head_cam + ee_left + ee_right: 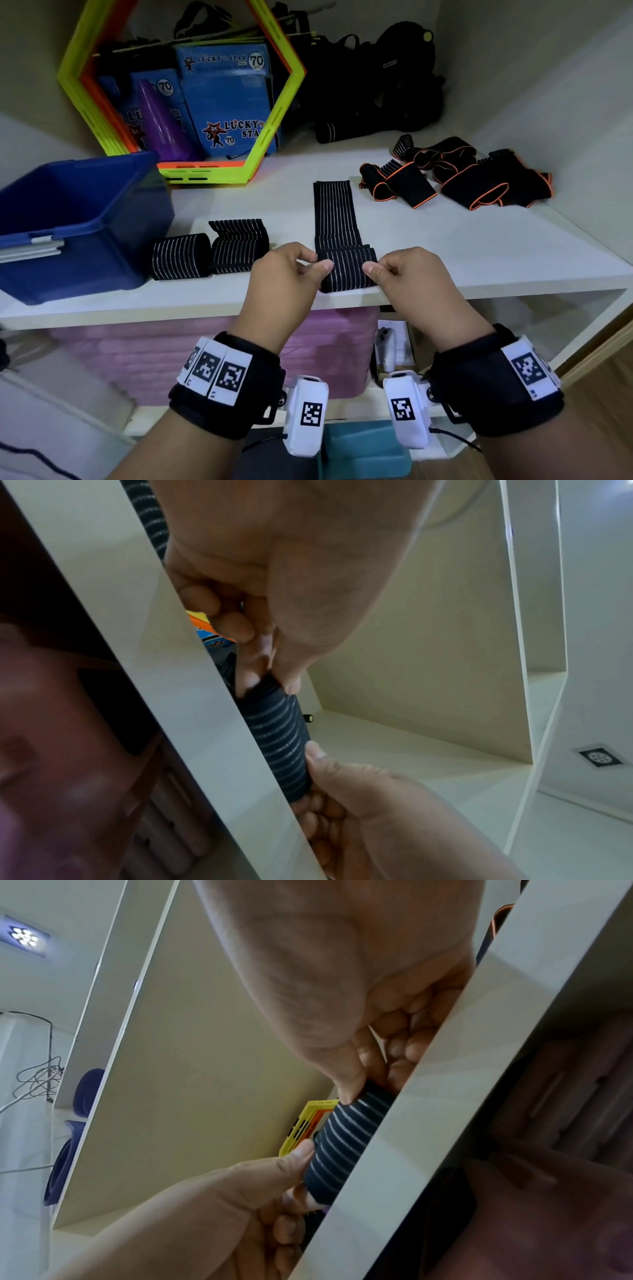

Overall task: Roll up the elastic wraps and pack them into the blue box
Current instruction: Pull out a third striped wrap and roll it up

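A black elastic wrap with thin white stripes [337, 219] lies stretched away from me on the white shelf [445, 246]. Its near end is a thick roll [347, 270] [279, 739] [346, 1139] at the shelf's front edge. My left hand [291, 274] [260, 593] pinches the roll's left end and my right hand [407, 274] [349, 1001] pinches its right end, thumbs on top. Two rolled wraps [181, 255] [239, 245] stand side by side left of my hands. The blue box [75, 219] sits at the shelf's left, open, its inside mostly hidden.
A tangle of black straps with orange edging [455, 178] lies at the right rear. Behind are a green-and-orange hexagon frame [178, 89], blue cartons [229, 99], a purple cone [161, 120] and black bags [380, 82]. A pink bin [212, 353] sits under the shelf.
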Demonstrator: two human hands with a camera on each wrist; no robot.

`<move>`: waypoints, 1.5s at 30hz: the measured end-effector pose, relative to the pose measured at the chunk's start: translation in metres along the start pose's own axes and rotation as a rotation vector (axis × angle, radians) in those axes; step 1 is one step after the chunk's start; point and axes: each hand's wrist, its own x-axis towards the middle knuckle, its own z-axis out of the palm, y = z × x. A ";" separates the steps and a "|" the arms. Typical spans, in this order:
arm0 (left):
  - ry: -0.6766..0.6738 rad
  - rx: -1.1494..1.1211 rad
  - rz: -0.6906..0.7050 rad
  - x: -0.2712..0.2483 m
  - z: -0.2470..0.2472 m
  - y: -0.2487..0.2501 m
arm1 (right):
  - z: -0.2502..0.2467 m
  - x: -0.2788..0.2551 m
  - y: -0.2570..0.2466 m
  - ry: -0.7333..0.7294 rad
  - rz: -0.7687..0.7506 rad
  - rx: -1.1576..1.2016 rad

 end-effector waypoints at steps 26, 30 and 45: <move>0.040 0.206 0.185 -0.020 0.016 -0.008 | 0.001 -0.007 0.002 -0.061 -0.039 -0.054; 0.058 0.195 0.200 -0.020 0.021 -0.011 | 0.005 -0.006 0.003 -0.050 -0.027 -0.067; 0.009 0.234 0.137 -0.018 0.015 -0.010 | -0.007 -0.005 0.008 -0.127 -0.081 -0.054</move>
